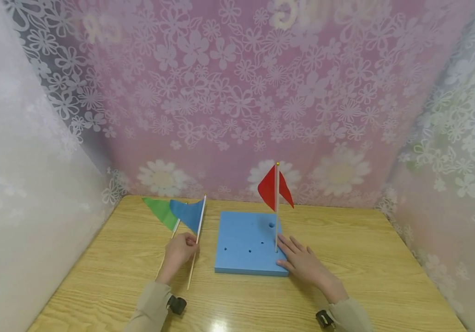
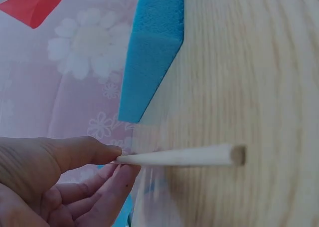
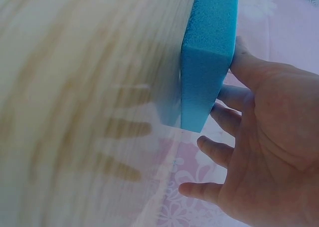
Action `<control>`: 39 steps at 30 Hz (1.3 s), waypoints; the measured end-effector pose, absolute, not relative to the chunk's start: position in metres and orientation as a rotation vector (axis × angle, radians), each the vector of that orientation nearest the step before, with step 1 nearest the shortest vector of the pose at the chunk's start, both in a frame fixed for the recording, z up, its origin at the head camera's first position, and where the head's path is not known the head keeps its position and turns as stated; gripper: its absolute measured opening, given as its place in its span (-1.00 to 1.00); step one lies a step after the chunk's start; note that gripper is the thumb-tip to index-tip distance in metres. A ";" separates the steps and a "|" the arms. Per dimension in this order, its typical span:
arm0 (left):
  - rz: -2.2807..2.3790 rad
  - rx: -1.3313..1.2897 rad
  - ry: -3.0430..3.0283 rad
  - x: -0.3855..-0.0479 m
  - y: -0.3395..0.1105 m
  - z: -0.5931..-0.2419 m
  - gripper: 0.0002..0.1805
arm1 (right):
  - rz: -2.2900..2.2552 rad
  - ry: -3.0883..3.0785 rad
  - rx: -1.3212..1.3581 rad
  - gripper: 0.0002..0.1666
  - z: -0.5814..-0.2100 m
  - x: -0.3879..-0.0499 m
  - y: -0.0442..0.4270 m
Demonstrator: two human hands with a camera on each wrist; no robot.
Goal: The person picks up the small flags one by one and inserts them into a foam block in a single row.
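Observation:
My left hand [image 1: 181, 250] pinches the wooden stick [image 2: 189, 157] of a blue flag [image 1: 189, 215] between thumb and fingers, left of a blue foam board [image 1: 239, 231]. The stick slants, its bare lower end towards me. Behind that hand a green flag [image 1: 160, 213] lies, part of its stick hidden. A red flag [image 1: 267, 189] stands upright in a hole near the board's right edge. My right hand [image 1: 305, 266] rests against that right edge, fingers spread and nearly straight, thumb and some fingertips on the board [image 3: 207, 72].
Several holes show in the board, with one larger hole [image 1: 271, 225] near its back right. The wooden table [image 1: 345, 240] surrounds the board. A flower-patterned curtain [image 1: 229, 115] hangs behind the table, with pale cloth at both sides.

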State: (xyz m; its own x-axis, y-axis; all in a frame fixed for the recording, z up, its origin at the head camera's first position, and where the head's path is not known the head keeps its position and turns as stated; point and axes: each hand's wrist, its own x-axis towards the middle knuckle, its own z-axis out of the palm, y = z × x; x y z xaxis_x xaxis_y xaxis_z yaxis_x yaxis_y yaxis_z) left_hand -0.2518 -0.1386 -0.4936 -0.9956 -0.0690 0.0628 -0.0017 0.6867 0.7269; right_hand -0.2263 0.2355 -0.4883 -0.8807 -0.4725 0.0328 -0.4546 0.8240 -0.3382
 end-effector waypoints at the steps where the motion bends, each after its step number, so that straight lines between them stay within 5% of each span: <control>1: -1.236 0.052 -2.802 -0.252 -0.138 -0.492 -0.86 | -0.518 2.951 -0.748 -0.23 -0.488 -0.226 0.236; 11: -1.630 0.043 -2.655 -0.255 -0.130 -0.482 -0.71 | -0.494 2.973 -0.752 -0.23 -0.489 -0.227 0.237; 39: -1.853 -0.275 -2.206 -0.276 -0.051 -0.457 -0.72 | -0.493 2.960 -0.745 -0.23 -0.490 -0.227 0.237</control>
State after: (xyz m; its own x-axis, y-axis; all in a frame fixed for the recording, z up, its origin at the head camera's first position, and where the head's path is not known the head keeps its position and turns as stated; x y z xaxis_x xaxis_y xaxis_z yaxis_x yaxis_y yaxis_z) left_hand -0.2765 -0.0514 -0.4566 -0.9518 -0.0137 0.3063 0.2993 0.1748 0.9380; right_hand -0.2275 0.2371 -0.4899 -0.8828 -0.4689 0.0293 -0.4531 0.8332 -0.3171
